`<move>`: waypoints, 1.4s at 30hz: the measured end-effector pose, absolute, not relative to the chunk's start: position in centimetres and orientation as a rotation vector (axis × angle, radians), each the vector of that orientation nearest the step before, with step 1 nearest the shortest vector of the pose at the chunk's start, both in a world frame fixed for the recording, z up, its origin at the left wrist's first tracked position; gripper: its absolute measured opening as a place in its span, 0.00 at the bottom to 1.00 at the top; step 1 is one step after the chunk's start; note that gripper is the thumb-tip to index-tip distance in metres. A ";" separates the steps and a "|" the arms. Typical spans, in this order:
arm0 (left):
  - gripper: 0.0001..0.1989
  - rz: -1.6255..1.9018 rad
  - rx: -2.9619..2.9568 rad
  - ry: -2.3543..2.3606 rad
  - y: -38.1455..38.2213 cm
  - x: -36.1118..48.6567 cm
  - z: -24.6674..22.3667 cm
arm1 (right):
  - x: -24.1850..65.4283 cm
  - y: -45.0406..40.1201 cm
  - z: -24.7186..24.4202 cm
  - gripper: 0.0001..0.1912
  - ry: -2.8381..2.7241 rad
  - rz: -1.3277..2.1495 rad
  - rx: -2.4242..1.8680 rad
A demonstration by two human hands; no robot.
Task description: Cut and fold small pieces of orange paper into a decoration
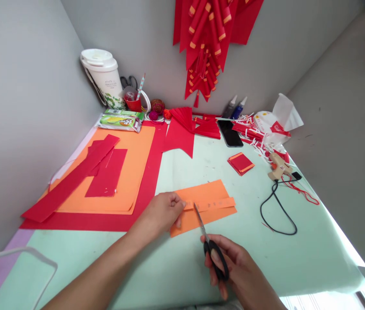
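Observation:
My left hand [167, 209] pinches the left end of a narrow orange paper strip [218, 204] with small marks along it. My right hand [230, 260] has its fingers through the handles of black-handled scissors [215, 258]. The tips of the blades meet the strip just right of my left fingers; whether they have cut into it I cannot tell. Under the strip lies a larger orange paper piece [185, 224], flat on the table.
Stacked red and orange sheets [137, 172] lie at the left. Small red-orange pieces [241, 163], a phone [230, 133] and a glue gun [279, 167] with a black cord [277, 202] are at the right. A white cup [103, 77] and red folded paper [180, 133] stand behind.

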State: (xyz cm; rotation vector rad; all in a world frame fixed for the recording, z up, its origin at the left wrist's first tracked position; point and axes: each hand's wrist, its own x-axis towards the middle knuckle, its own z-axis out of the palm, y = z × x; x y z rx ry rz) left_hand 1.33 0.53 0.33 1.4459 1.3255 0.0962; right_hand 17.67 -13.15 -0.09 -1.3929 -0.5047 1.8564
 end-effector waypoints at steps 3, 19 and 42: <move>0.14 0.097 1.559 1.422 1.0 0.9 0.3 | 18.0 -13.5 -0.1 0.17 -0.503 1.863 -1.371; 0.11 0.051 1.641 1.408 -0.3 3.7 1.2 | 19.6 -14.6 -0.3 0.21 -0.491 1.827 -1.411; 0.10 0.071 1.569 1.314 0.0 3.4 -0.3 | 19.7 -15.2 -0.4 0.17 -0.484 1.848 -1.372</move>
